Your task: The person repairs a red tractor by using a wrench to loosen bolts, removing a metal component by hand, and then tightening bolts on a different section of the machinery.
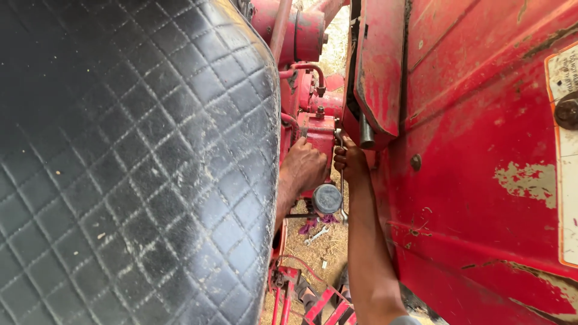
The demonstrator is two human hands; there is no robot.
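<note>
Though crowded by seat (132,162), hands between.

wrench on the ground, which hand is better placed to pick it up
Probably the right. The right hand grips a slim metal tool by the red panel, its forearm passing just beside the wrench. The left hand presses on the red housing, squeezed against the black seat.

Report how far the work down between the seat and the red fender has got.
Done: nothing visibly finished or removed. In hand: the left hand rests on the red housing, and the right hand grips a slim wrench beside it. Left: unclear; another wrench lies on the straw-covered ground.
</note>
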